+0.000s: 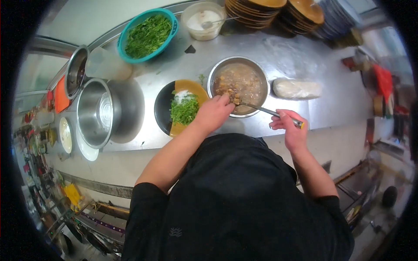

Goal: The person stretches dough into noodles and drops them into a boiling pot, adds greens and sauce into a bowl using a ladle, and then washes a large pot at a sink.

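Observation:
My right hand [289, 128] grips the metal handle of a ladle [265, 110] with a yellow end. The ladle's head lies at the near-left side of a steel bowl [264, 74] and carries brown chunks of food [235, 96]. My left hand [215, 114] reaches over the bowl's near-left rim, fingertips bunched against those chunks; what is between them is hidden. Cloudy brown liquid with bits of food [244, 80] fills the bowl. Just left of it, a black-and-yellow bowl [163, 106] holds chopped greens [185, 108] topped with white powder.
A teal basin [123, 54] of greens and a tub of white powder [196, 26] with a spoon stand at the back. Stacked brown plates [252, 15] are back right. A wrapped white packet [296, 88] lies right of the steel bowl; a large steel basin [93, 113] stands left.

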A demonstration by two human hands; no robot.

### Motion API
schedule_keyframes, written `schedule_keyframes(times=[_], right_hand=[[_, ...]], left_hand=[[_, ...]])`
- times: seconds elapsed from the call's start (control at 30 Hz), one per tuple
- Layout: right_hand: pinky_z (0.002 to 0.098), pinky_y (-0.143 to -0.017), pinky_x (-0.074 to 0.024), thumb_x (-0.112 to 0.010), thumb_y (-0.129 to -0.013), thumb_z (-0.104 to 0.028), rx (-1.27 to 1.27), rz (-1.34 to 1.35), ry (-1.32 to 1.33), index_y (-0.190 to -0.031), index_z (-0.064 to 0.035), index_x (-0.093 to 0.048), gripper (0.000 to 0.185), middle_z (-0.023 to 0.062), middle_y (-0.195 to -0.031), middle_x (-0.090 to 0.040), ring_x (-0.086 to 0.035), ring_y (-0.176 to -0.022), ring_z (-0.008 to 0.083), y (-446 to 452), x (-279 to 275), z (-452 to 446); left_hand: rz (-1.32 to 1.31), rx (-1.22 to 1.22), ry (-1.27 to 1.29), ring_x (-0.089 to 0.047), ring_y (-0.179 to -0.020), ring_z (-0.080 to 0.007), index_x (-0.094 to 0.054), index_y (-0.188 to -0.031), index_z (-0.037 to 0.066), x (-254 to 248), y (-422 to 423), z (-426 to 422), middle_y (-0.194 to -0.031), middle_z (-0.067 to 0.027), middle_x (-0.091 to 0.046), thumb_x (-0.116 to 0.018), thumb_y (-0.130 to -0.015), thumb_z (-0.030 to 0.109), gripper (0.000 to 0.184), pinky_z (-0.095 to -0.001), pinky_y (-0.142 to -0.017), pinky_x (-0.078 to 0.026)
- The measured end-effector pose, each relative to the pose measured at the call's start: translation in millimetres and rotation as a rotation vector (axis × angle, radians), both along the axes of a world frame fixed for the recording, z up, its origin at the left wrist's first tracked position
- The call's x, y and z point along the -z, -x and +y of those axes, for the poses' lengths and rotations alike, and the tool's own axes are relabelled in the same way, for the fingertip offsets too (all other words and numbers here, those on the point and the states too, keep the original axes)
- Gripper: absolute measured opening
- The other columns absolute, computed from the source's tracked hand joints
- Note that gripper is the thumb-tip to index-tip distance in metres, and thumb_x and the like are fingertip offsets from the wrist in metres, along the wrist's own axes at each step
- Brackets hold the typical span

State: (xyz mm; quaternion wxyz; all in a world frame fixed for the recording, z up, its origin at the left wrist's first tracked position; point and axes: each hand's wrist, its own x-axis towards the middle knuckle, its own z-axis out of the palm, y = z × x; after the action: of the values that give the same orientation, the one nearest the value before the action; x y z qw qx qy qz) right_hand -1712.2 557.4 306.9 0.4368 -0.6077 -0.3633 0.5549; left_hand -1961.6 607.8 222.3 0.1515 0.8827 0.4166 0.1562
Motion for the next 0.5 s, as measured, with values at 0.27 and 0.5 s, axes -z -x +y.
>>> schedule_keyframes(times=[0.27, 0.5], right_hand=[[0.027, -0.059, -0.0528, -0.056, -0.088, -0.014, 0.054, 0.011, 0.005, -0.1, 0.0063, -0.061, 0.024, 0.016, -0.081, -0.064, -0.064, -0.066, 0.0187, -12.3, 11.5, -7.5], [0.0274, -0.059, -0.0529, -0.057, -0.088, -0.013, 0.056, 0.011, -0.001, -0.1, 0.0064, -0.061, 0.023, 0.0157, -0.08, -0.064, -0.064, -0.066, 0.0191, -17.1, 16.3, -5.7]], left_hand=[[-0.414, -0.297, 0.147, -0.056, -0.069, -0.0235, -0.068, -0.084, 0.012, -16.0, -19.4, 15.9, -0.077, -0.0072, -0.054, -0.068, -0.075, 0.017, 0.01, -0.0321, -0.062, -0.047], [-0.334, -0.482, 0.149, -0.057, -0.074, -0.0255, -0.066, -0.096, 0.008, -8.5, -14.8, 71.3, -0.08, -0.0112, -0.056, -0.063, -0.079, 0.02, 0.021, -0.0353, -0.069, -0.046]])
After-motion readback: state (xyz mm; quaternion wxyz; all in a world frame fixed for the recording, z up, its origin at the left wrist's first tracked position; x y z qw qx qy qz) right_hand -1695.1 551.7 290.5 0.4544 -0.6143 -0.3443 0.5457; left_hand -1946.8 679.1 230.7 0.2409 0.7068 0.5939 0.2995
